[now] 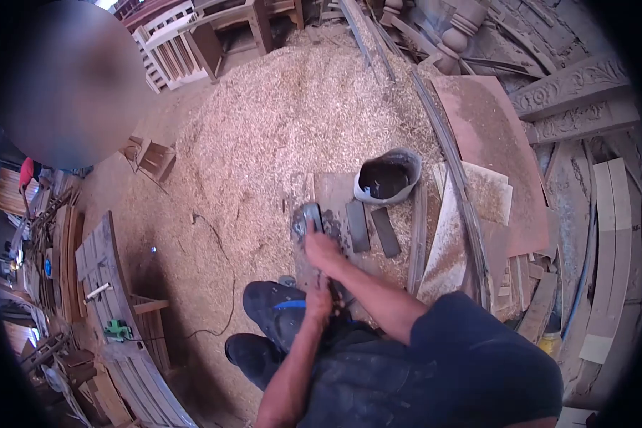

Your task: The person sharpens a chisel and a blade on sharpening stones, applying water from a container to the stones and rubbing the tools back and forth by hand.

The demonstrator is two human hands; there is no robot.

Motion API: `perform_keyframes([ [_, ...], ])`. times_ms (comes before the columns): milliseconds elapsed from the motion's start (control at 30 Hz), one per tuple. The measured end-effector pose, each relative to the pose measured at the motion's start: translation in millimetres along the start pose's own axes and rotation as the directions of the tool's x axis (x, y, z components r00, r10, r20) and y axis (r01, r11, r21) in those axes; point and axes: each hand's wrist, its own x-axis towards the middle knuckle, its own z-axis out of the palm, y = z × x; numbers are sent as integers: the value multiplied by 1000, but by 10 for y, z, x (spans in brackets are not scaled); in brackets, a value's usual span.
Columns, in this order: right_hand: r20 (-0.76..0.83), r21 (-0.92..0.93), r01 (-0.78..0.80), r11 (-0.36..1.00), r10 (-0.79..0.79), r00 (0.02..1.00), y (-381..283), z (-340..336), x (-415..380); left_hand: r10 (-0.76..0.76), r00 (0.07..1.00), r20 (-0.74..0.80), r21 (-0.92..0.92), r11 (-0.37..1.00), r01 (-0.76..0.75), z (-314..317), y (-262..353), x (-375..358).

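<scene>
My right hand (323,251) reaches down over a wet, dark-stained board (332,187), index finger pointing forward. Its fingertips press at the near end of a grey sharpening stone (312,214); what lies beneath them is hidden. Close behind, between my knees, my left hand (319,303) is closed around something slim, mostly covered by the fingers. Two more dark flat stones, one (358,225) and another (386,232), lie to the right on the board. Beyond them stands a cut-open pale container (389,176) with dark liquid inside.
Wood shavings (292,107) cover the floor ahead. Planks and sheet boards (488,143) lie at the right beside carved timber (574,100). A slatted wooden piece (107,271) with a green tool (118,329) and trailing cord is at the left. Wooden furniture (185,46) stands behind.
</scene>
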Motion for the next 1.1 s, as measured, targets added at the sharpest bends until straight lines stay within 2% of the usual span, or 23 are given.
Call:
perform_keyframes([
  [33, 12, -34, 8, 999, -7, 1000, -2, -19, -73, 16, 1000, -8, 72, 997, -16, 16, -24, -51],
  [67, 34, -70, 10, 998, -8, 999, 19, -10, -126, -56, 998, -10, 58, 997, 57, 60, 47, -67],
  [133, 44, -7, -20, 1000, 20, 999, 12, -4, 64, 0, 1000, -3, -40, 999, 0, 19, 152, 3],
  [167, 26, 7, -19, 1000, 19, 999, -18, -38, 141, -90, 995, 34, -71, 993, 93, -41, 204, 94],
  [233, -15, 16, -14, 1000, 15, 1000, -38, -60, 210, -56, 998, 25, -75, 996, 57, -11, 59, 131],
  [300, 44, 3, -43, 999, 43, 998, -20, -70, 8, -54, 998, 20, -50, 997, 55, -26, 2, 68],
  [333, 72, -6, -55, 998, 55, 996, 0, -57, -101, 52, 999, 3, -20, 998, -52, 9, -70, -17],
  [367, 67, -65, -50, 997, 55, 996, 26, -21, -142, -21, 1000, 15, -16, 1000, 21, 26, -6, -76],
  [400, 28, -42, -34, 999, 36, 999, 33, -1, -37, -104, 994, 28, -15, 994, 104, 45, 32, -139],
  [467, -18, 0, -29, 1000, 29, 999, 97, 102, 130, 182, 983, 0, -4, 983, -182, 12, 4, 39],
  [500, -29, 29, 17, 999, -16, 999, 91, 47, 196, -55, 998, 44, -58, 997, 57, -32, 142, 119],
  [600, -61, -8, 23, 1000, -23, 998, 0, -65, 124, 0, 998, 56, -66, 998, 4, -39, 130, 161],
  [633, -34, 12, 30, 999, -30, 999, 46, -14, 71, -2, 1000, 19, -38, 999, 3, -1, 51, 77],
  [700, 10, -71, -2, 997, 2, 1000, 85, 47, -86, 1, 999, -37, 22, 1000, 0, 73, 8, -111],
  [733, 39, -120, -21, 993, 26, 999, 89, 36, -126, -7, 1000, -29, 39, 999, 8, 86, 61, -124],
  [800, 3, -77, -11, 997, 11, 1000, 95, 50, 27, -27, 999, 18, 13, 1000, 27, 48, 100, -23],
  [867, -53, -55, 11, 998, -14, 998, 57, -27, 223, -128, 990, 51, -46, 990, 131, -4, 231, 128],
  [900, -49, -31, -9, 999, 7, 999, 25, -52, 240, -128, 990, 53, -61, 989, 131, 11, 169, 154],
  [1000, 18, -23, -26, 999, 27, 999, 56, -60, -26, -89, 995, 51, -74, 993, 93, 48, -7, 19],
  [1067, 36, -47, -25, 999, 27, 999, 17, -80, -70, 78, 996, -38, 69, 995, -75, 76, -39, -8],
  [1100, 47, -65, -13, 998, 16, 999, 34, -65, -16, 46, 999, -25, 77, 996, -44, 68, -20, 22],
])
